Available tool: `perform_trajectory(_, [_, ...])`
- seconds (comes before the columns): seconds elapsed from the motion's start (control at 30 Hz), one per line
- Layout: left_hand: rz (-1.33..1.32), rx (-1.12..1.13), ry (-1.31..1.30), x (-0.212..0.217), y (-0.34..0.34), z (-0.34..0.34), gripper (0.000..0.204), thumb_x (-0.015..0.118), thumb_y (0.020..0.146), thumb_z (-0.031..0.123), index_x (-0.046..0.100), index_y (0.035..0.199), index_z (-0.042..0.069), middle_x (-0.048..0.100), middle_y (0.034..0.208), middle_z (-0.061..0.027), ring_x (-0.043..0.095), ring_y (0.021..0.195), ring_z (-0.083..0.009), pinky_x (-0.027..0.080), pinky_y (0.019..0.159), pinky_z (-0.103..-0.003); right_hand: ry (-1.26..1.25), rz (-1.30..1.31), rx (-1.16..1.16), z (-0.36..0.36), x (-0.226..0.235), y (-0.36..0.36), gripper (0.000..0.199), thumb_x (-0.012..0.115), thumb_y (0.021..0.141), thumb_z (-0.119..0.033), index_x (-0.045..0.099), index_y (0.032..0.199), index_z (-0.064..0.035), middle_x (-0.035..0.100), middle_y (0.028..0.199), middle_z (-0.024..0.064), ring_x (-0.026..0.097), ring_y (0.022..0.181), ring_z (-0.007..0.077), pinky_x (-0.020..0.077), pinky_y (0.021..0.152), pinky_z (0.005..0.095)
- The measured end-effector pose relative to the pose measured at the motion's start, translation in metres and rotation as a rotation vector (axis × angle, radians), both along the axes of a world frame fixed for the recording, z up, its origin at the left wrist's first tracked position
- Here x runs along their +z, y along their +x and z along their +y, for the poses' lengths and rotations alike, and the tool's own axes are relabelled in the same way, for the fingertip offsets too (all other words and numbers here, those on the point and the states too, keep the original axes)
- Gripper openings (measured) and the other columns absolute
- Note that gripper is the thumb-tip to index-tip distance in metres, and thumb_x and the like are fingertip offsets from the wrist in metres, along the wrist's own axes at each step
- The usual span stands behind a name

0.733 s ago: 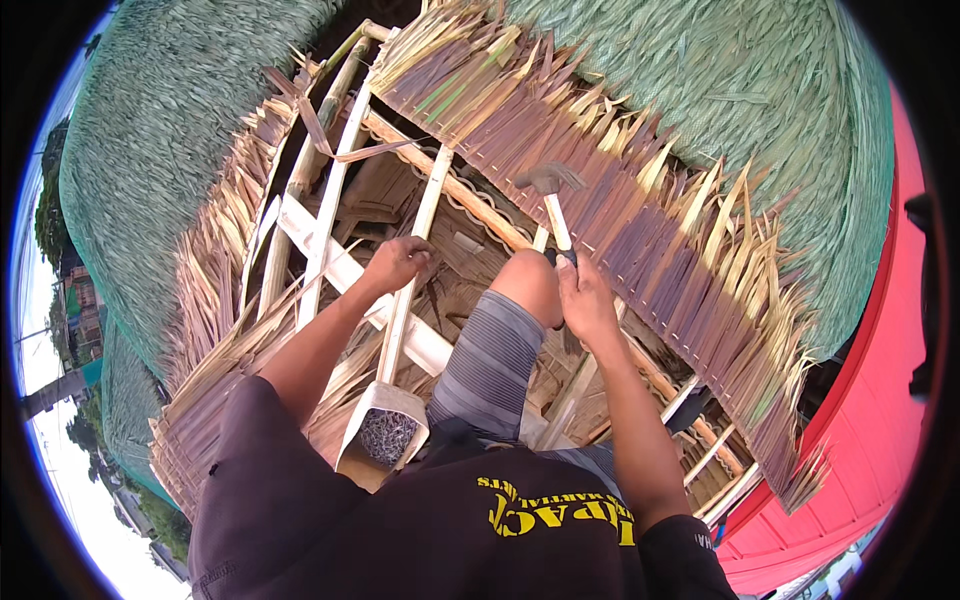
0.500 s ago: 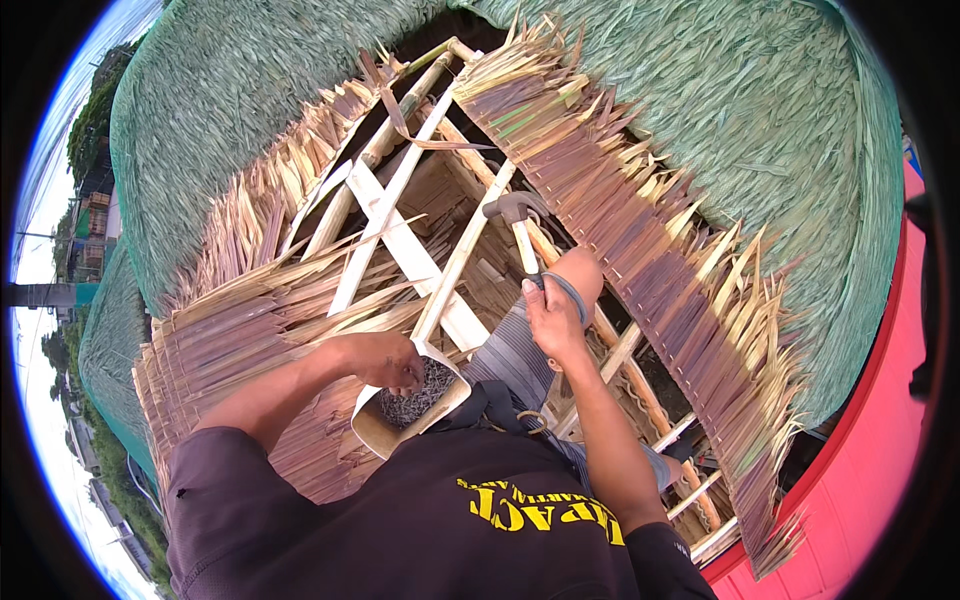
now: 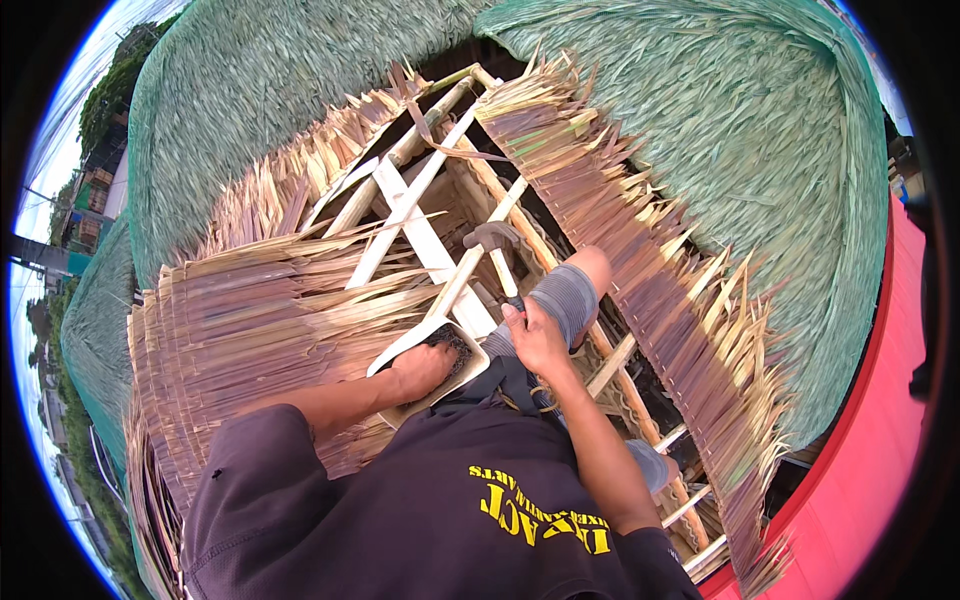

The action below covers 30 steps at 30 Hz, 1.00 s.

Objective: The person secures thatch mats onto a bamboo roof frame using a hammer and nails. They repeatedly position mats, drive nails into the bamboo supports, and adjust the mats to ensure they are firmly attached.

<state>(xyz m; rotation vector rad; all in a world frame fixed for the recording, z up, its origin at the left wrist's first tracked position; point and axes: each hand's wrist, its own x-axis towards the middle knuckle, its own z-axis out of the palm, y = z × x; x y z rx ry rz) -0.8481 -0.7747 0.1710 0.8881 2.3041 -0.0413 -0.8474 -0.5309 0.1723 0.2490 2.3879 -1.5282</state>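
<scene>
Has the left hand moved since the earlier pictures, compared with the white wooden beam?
Yes. The left hand left the white beam and came down toward the body, into the small tray.

Left hand (image 3: 420, 368) fingertips are buried in the tray (image 3: 395, 355), so can't see what they've got. Hammer (image 3: 497, 250) handle vanishes inside the right hand (image 3: 537, 338).

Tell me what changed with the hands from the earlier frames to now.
The left hand let go of the pale roof batten and came down into the tray of small dark pieces at the lap. The right hand kept its grip on the hammer, head up by the thatch.
</scene>
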Motion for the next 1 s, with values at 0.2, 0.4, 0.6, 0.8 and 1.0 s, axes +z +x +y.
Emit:
perform_trajectory(0.2, [-0.061, 0.044, -0.017, -0.012, 0.002, -0.007, 0.021, 0.048, 0.096, 0.009, 0.057, 0.111, -0.002, 0.062, 0.11, -0.0236, 0.071, 0.088, -0.0384, 0.06, 0.074, -0.048, 0.08, 0.025, -0.013, -0.004, -0.004, 0.004, 0.059, 0.049, 0.103, -0.053, 0.056, 0.12, 0.0032, 0.068, 0.105, 0.0316, 0.063, 0.1, 0.0533, 0.0506, 0.086, 0.0544])
perform_trajectory(0.4, [-0.018, 0.175, 0.107, 0.006, 0.007, 0.001, 0.021, 0.048, 0.101, 0.015, 0.053, 0.111, -0.003, 0.063, 0.104, -0.0245, 0.071, 0.089, -0.0387, 0.058, 0.073, -0.05, 0.043, 0.065, -0.014, 0.0, -0.011, 0.004, 0.055, 0.051, 0.103, -0.051, 0.056, 0.117, 0.0025, 0.068, 0.101, 0.0317, 0.063, 0.099, 0.0538, 0.05, 0.084, 0.055])
perform_trajectory(0.6, [-0.552, 0.823, 0.803, 0.036, -0.01, 0.016, 0.019, 0.052, 0.106, 0.018, 0.054, 0.104, -0.001, 0.066, 0.092, -0.0098, 0.071, 0.085, -0.0182, 0.057, 0.073, -0.035, -0.098, 0.138, -0.067, -0.003, -0.004, -0.002, 0.044, 0.056, 0.104, -0.044, 0.057, 0.102, 0.0, 0.061, 0.079, 0.0167, 0.059, 0.069, 0.0293, 0.0476, 0.062, 0.0413])
perform_trajectory(0.8, [-0.873, 1.163, 1.231, 0.043, -0.041, 0.045, 0.017, 0.062, 0.104, 0.027, 0.06, 0.107, 0.01, 0.058, 0.089, 0.0034, 0.052, 0.08, -0.006, 0.043, 0.069, -0.022, -0.726, 0.017, -0.199, -0.009, 0.03, -0.011, 0.026, 0.064, 0.102, -0.027, 0.061, 0.1, -0.0019, 0.055, 0.066, -0.001, 0.048, 0.051, 0.0055, 0.0399, 0.045, 0.0246])
perform_trajectory(1.0, [-0.993, 1.21, 1.372, 0.036, -0.073, 0.082, 0.018, 0.068, 0.1, 0.026, 0.063, 0.106, 0.01, 0.056, 0.087, 0.0053, 0.046, 0.075, -0.0061, 0.04, 0.068, -0.023, -0.712, 0.073, -0.314, 0.003, 0.043, -0.05, 0.027, 0.073, 0.097, -0.023, 0.059, 0.101, -0.0002, 0.053, 0.06, -0.0028, 0.048, 0.048, 0.0043, 0.0388, 0.043, 0.023])
